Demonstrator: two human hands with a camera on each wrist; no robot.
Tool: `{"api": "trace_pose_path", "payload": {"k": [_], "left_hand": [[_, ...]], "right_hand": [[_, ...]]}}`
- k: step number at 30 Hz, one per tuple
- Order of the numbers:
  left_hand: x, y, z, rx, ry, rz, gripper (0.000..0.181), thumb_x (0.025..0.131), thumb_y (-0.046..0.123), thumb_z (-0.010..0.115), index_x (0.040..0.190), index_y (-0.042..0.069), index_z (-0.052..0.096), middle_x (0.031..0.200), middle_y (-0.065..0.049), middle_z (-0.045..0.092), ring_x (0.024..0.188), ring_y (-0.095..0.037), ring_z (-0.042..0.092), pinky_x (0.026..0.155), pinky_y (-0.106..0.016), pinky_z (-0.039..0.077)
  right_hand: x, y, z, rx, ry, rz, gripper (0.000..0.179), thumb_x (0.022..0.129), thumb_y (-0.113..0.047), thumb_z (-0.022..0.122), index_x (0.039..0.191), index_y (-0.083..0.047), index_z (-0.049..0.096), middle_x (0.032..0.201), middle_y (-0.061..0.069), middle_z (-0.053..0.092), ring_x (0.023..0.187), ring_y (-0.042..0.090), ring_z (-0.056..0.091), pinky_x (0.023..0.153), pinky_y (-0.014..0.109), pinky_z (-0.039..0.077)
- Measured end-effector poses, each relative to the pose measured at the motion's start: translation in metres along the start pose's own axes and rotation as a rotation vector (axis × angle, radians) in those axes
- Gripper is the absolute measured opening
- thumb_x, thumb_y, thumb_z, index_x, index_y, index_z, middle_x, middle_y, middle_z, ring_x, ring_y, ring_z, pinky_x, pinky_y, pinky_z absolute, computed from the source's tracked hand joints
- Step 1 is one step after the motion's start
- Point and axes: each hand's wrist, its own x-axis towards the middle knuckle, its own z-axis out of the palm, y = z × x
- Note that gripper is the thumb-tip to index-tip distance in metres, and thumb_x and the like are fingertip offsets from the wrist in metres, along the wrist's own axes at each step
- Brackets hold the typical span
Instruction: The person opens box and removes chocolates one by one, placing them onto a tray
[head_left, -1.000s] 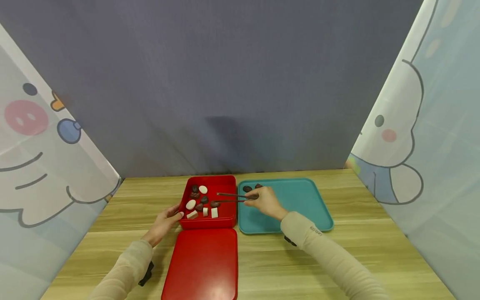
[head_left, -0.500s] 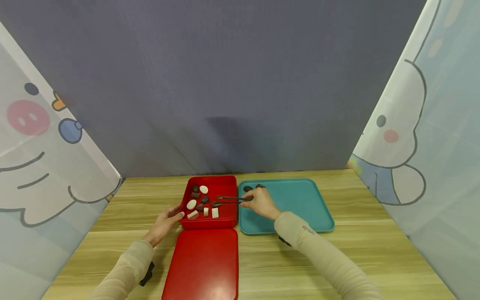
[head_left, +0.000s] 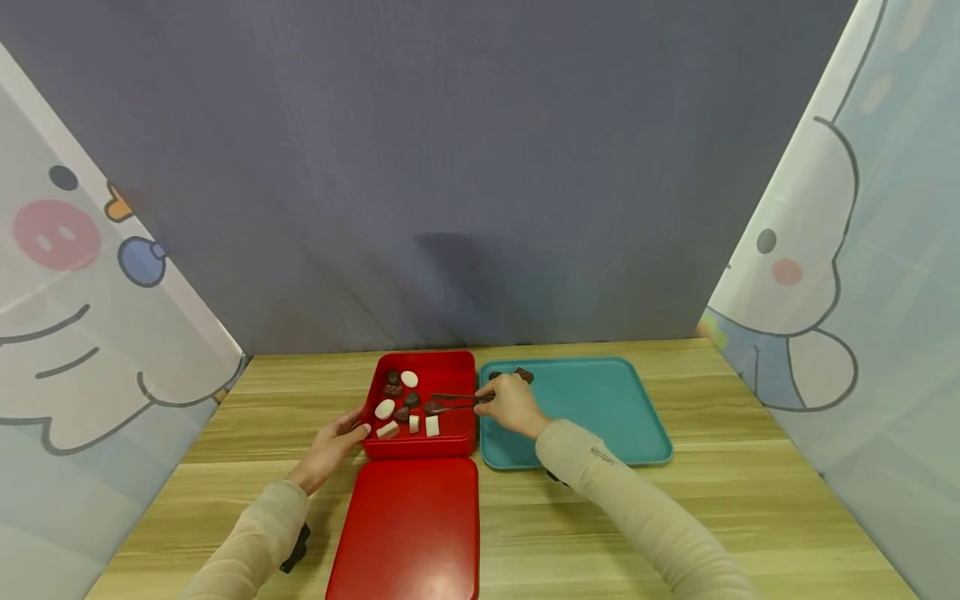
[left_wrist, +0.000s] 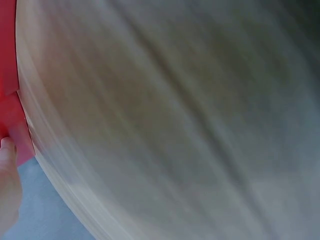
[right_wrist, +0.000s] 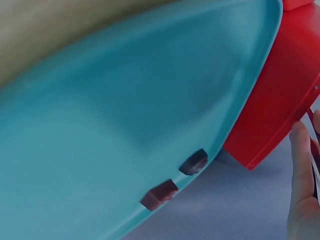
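Observation:
A red box [head_left: 457, 379] at the centre of the table in the head view contains several dark and white chocolate-like pieces. My left hand [head_left: 330, 450] holds its left side, thumb at the rim and fingers along the outer wall. My right hand [head_left: 512, 404], above the teal tray's left side, grips a pair of thin dark chopsticks [head_left: 461, 407] that reach into the box. One tip meets a round dark piece [head_left: 433, 408]; the other is a little apart from it. In the left wrist view only part of the left hand [left_wrist: 7, 185] shows against the red wall.
The teal tray [head_left: 592, 408] stands just right of the box, with two dark pieces [right_wrist: 194, 162] near its far edge. A red lid [head_left: 408, 525] lies in front of the box. A grey curtain [head_left: 480, 208] hangs behind the wooden table [head_left: 712, 450].
My right hand has moved slightly left, bringing the chopsticks further over the box and around the round dark piece. My left hand stays at the box's side.

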Motion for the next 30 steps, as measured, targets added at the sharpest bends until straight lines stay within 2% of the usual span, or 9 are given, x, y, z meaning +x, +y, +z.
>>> {"api": "trace_pose_path", "payload": {"k": [5,10,12,19,30], "left_hand": [[0.0014,-0.0004,-0.0005,-0.002,0.001,-0.001,0.060,0.096,0.025,0.049,0.144,0.000,0.024,0.147,-0.022,0.027,0.134,-0.036,0.028,0.107,-0.050,0.031],[0.0015,-0.0007,0.0002,-0.001,0.000,0.000,0.058,0.096,0.023,0.048,0.144,-0.001,0.024,0.147,-0.022,0.027,0.134,-0.036,0.028,0.107,-0.050,0.031],[0.0011,-0.0009,0.0004,-0.006,0.002,0.003,0.058,0.096,0.022,0.048,0.144,-0.001,0.024,0.146,-0.022,0.028,0.134,-0.036,0.029,0.107,-0.050,0.031],[-0.0013,0.0010,-0.0004,-0.007,-0.009,0.000,0.061,0.096,0.025,0.048,0.145,-0.001,0.022,0.147,-0.022,0.025,0.134,-0.036,0.028,0.107,-0.050,0.031],[0.0003,-0.0003,-0.0008,0.001,-0.001,0.003,0.059,0.096,0.023,0.048,0.144,-0.001,0.024,0.146,-0.022,0.028,0.134,-0.035,0.029,0.106,-0.049,0.032]], "right_hand": [[0.0023,-0.0077,-0.0014,-0.054,0.002,-0.004,0.020,0.078,-0.014,0.073,0.096,-0.005,0.074,0.087,0.005,0.070,0.071,0.014,0.061,0.067,0.029,0.048],[0.0040,-0.0085,-0.0005,-0.062,0.002,0.003,0.020,0.078,-0.014,0.073,0.096,-0.005,0.074,0.087,0.005,0.070,0.069,0.014,0.061,0.064,0.026,0.048],[0.0043,-0.0079,0.0003,-0.057,0.002,0.000,0.020,0.078,-0.013,0.072,0.096,-0.005,0.073,0.087,0.005,0.070,0.068,0.014,0.061,0.062,0.026,0.049],[0.0031,-0.0059,0.0029,-0.025,0.014,-0.023,0.018,0.080,-0.012,0.070,0.096,-0.004,0.073,0.085,0.005,0.071,0.070,0.015,0.062,0.070,0.031,0.049],[0.0001,-0.0059,0.0042,0.011,0.015,-0.014,0.017,0.081,-0.012,0.070,0.096,-0.004,0.073,0.085,0.006,0.071,0.066,0.012,0.060,0.057,0.022,0.048]]}}
